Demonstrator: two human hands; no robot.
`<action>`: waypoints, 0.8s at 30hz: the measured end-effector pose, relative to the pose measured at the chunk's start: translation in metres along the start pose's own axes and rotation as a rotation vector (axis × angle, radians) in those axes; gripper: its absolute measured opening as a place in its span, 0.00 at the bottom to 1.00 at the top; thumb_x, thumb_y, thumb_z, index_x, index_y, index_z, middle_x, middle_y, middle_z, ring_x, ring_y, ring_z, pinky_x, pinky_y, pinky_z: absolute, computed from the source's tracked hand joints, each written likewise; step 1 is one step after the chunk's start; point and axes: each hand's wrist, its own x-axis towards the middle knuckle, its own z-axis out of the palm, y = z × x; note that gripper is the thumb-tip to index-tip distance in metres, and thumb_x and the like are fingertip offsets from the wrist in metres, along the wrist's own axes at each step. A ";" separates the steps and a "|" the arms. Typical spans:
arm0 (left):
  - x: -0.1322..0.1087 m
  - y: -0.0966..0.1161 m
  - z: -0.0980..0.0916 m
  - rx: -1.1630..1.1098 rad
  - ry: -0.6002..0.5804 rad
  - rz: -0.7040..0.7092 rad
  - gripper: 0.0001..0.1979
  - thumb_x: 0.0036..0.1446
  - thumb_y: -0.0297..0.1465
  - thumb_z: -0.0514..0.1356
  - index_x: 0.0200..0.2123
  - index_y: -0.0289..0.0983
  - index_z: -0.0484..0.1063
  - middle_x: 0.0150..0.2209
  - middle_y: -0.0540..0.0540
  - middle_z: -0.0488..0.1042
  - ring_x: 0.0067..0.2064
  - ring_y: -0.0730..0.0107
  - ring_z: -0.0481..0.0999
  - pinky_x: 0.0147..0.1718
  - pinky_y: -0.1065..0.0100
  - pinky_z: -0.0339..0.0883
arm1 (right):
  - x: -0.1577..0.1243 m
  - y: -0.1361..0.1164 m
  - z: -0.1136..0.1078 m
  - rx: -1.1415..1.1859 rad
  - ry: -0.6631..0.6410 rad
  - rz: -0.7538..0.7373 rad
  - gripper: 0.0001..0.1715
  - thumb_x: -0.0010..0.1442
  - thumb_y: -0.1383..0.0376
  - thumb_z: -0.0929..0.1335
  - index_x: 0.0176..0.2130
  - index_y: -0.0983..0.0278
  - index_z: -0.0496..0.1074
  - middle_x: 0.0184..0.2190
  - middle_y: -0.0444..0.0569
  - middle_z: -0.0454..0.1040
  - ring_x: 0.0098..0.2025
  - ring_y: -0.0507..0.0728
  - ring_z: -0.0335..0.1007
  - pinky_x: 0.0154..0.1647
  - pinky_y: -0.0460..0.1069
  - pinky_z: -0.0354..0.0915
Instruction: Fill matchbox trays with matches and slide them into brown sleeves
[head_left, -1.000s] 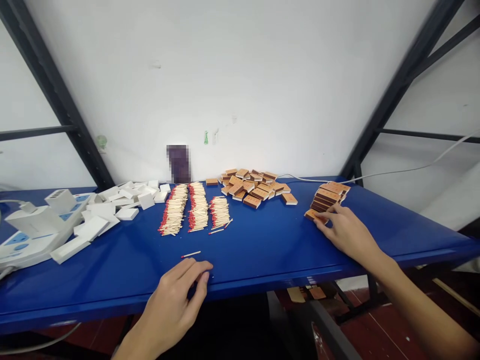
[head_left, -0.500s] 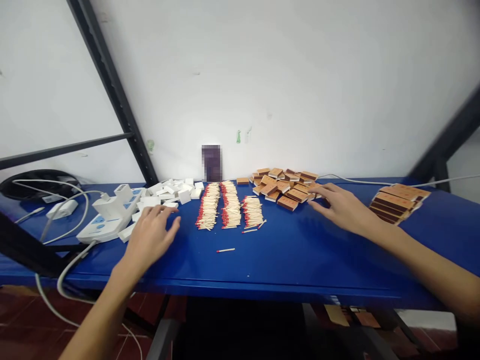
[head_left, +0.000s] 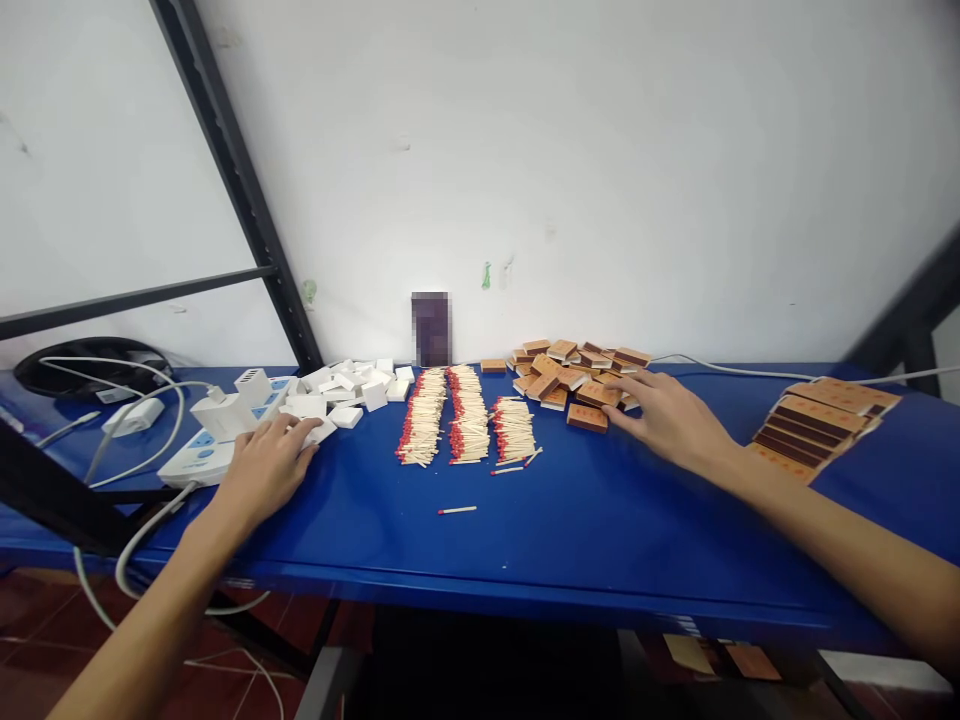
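Backdrop: pale wall (head_left: 570, 180) behind a blue surface (head_left: 420, 540).
Matchboxes: orange-and-brown matchboxes (head_left: 544, 385) heaped right of centre near the wall; sleeves closed, contents hidden.
Sleeve group: flat orange-and-brown pieces (head_left: 821, 415) overlapping at far right, partly behind the right forearm.
White box pieces: loose pile (head_left: 349, 382) left of the matches; whether anything is inside cannot be made out.
Matches: three red-headed rows (head_left: 466, 415) at centre; one single match (head_left: 457, 511) lies nearer the front edge.
Left hand (head_left: 271, 462): fingers bent over the nearest white pieces; cannot tell whether pinching.
Right hand (head_left: 664, 418): thumb and fingers spread at the matchbox heap's right side.
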 end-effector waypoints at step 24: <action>-0.081 0.153 -0.053 -1.042 -0.101 0.470 0.17 0.59 0.28 0.61 0.51 0.43 0.69 0.51 0.45 0.74 0.51 0.64 0.74 0.52 0.62 0.69 | -0.008 -0.119 -0.031 0.409 -0.369 -0.389 0.15 0.68 0.64 0.60 0.50 0.61 0.71 0.44 0.53 0.76 0.44 0.60 0.73 0.42 0.52 0.67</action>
